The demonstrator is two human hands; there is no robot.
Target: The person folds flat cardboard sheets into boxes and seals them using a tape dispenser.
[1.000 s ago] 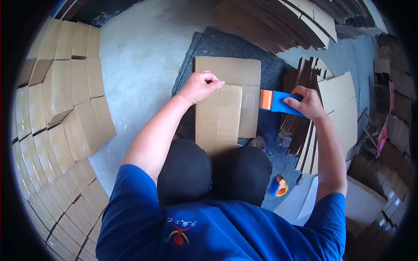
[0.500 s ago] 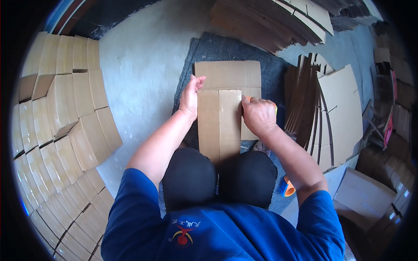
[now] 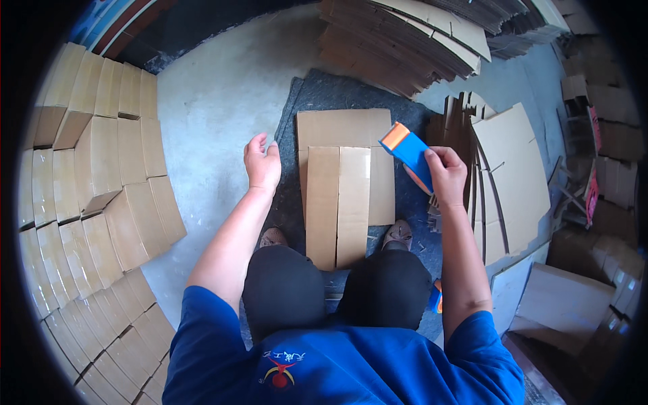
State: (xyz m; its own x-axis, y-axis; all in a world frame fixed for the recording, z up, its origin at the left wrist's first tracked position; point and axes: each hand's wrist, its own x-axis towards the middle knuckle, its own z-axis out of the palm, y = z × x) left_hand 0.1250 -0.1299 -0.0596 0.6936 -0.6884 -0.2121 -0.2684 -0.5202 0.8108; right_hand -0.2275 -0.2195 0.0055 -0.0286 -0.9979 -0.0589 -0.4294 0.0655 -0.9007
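Observation:
A closed cardboard box [image 3: 337, 202] stands between my knees, its top flaps meeting along a middle seam with a short shiny strip of tape at the far end. Under and beyond it lies a flat cardboard sheet [image 3: 344, 126]. In my right hand [image 3: 447, 174], a blue and orange tape dispenser [image 3: 410, 150] is lifted to the right of the box, tilted. My left hand [image 3: 262, 162] is raised on the left side, apart from the box, with fingers loosely curled and nothing in them.
Stacked cardboard boxes [image 3: 101, 162] fill the left side. Folded flat cartons [image 3: 509, 175] lean at the right, with another pile [image 3: 405, 40] at the far side. A dark mat [image 3: 324, 88] lies under the work. A second blue and orange tape dispenser [image 3: 437, 297] sits by my right knee.
Both hands have come away from the box, left hand to the left, right hand to the right. The tape dispenser has swung up and now shows fully. My knees have spread slightly.

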